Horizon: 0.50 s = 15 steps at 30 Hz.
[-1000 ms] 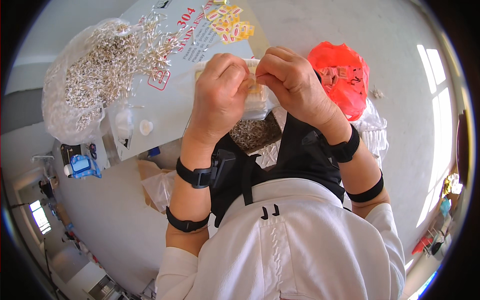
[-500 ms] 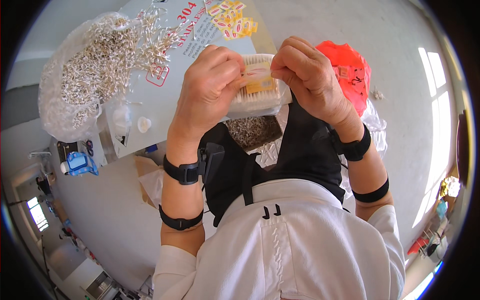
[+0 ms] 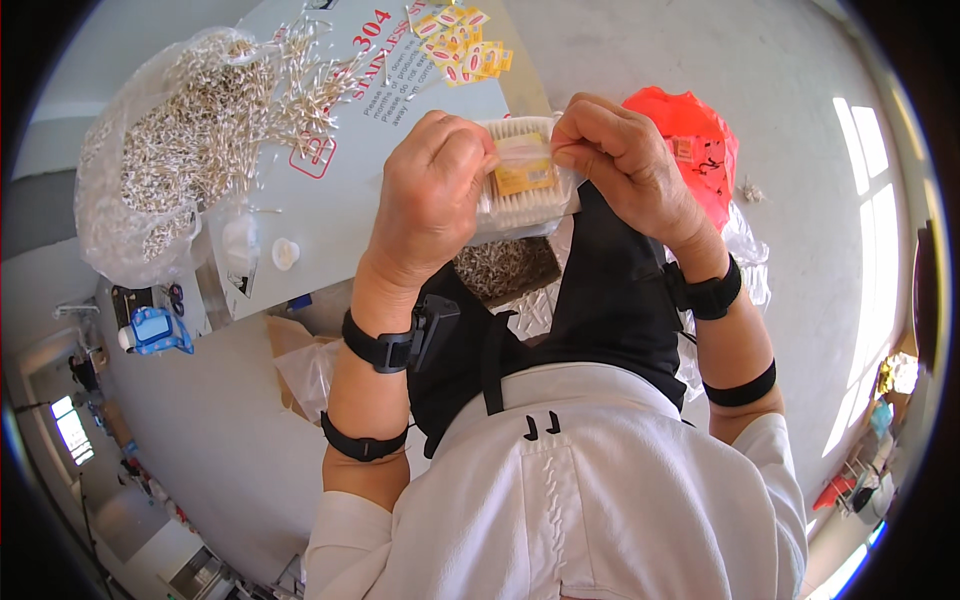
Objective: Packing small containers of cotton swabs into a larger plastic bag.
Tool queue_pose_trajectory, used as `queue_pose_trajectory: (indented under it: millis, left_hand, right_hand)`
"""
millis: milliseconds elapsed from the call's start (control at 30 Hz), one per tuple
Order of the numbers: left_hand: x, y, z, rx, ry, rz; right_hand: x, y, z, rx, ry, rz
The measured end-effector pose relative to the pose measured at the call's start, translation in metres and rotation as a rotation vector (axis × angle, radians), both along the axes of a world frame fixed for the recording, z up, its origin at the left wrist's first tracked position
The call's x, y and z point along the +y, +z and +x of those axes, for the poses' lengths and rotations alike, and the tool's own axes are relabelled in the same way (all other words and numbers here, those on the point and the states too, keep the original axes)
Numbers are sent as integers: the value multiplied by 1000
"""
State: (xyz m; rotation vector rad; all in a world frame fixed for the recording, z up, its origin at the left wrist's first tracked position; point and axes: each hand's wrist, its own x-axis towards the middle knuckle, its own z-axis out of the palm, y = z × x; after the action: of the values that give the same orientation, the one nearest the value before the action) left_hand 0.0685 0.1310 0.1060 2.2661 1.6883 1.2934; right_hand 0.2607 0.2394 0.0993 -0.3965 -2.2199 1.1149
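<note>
1. Against the picture of a second ago, both hands have risen and drawn a little apart, so the clear packet of cotton swabs (image 3: pixel 520 180) now shows between them with its yellow label facing up; before, it was mostly hidden under the knuckles
2. The left hand (image 3: pixel 435 190) is curled shut over the packet's left end, and the right hand (image 3: pixel 625 165) pinches the right end, its fingers (image 3: pixel 590 155) closed on the thin plastic film there; this reads as work on the packet's wrapping or seal that is under way, the packet held up in the air in front of the chest, above the worktop and touching nothing else
3. The grey worktop (image 3: pixel 770 90) carries a white printed sheet (image 3: pixel 350 150) on the left side, with loose cotton swabs (image 3: pixel 310 85) strewn over its upper edge
4. A big clear bag of swabs (image 3: pixel 170 150) lies at the far left, spilling onto the sheet
5. Small yellow and red labels (image 3: pixel 462 45) lie in a heap at the top of the sheet
6. A red plastic bag (image 3: pixel 695 145) sits behind the right hand
7. Below the hands a dark tray of swabs (image 3: pixel 505 270) shows partly
8. Bright windows (image 3: pixel 875 220) light the room from the right; a blue tool (image 3: pixel 155 330) rests at lower left
</note>
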Motion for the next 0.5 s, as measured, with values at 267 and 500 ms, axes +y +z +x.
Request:
queue_pose_trajectory:
  millis: [267,500]
  left_hand:
    - [2,-2,10,-10,45,28]
    - [-3,-5,11,-10,22,48]
  right_hand:
    - [-11,3,-28,41,-112,386]
    - [-5,-2,-13,10,-74,335]
